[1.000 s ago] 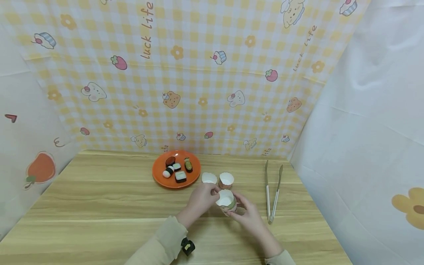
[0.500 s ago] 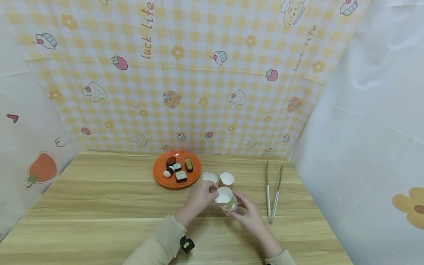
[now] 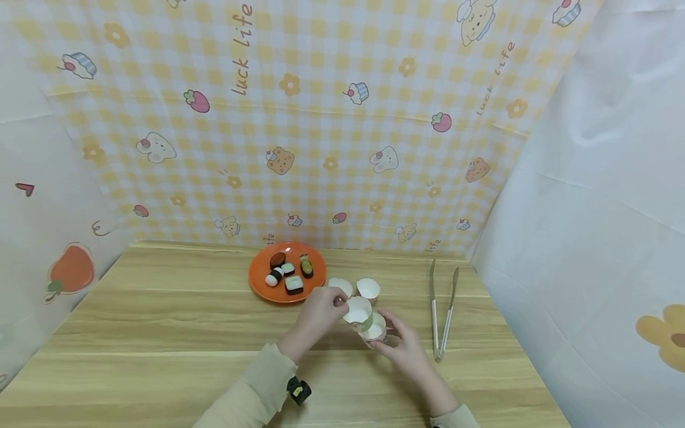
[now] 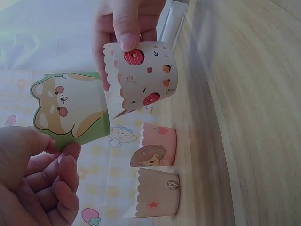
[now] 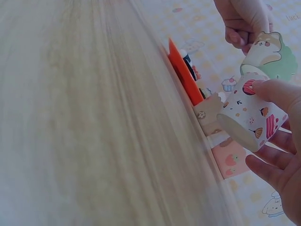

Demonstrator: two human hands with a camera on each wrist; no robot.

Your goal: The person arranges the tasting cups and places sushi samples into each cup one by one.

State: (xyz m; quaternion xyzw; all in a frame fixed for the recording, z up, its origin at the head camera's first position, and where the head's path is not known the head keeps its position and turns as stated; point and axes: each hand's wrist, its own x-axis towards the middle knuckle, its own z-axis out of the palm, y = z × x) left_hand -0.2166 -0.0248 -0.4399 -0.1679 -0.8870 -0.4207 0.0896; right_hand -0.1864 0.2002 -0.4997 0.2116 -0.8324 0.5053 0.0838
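Note:
My left hand [image 3: 320, 315] pinches the rim of a green paper cupcake cup [image 4: 70, 108] with a dog drawn on it. In the head view this cup is held at the upper left of a white paper cupcake cup [image 5: 251, 113] printed with doughnuts. My right hand [image 3: 405, 352] holds that white cup between thumb and fingers, above the table. Beyond the hands, a beige paper cup [image 4: 160, 193] and a pink paper cup [image 4: 162, 141] stand side by side on the table; the left hand partly covers the beige one in the head view.
An orange plate [image 3: 262, 289] with several toy sushi pieces stands at the back, left of the cups. Metal tongs [image 3: 436, 333] lie spread on the wooden table [image 3: 160, 333] to the right. A checked cloth [image 3: 321, 119] hangs behind the table.
The green cup was nested in the white one; my left hand has lifted it up and to the left, so the white cup's inside shows. My right hand has stayed nearly still.

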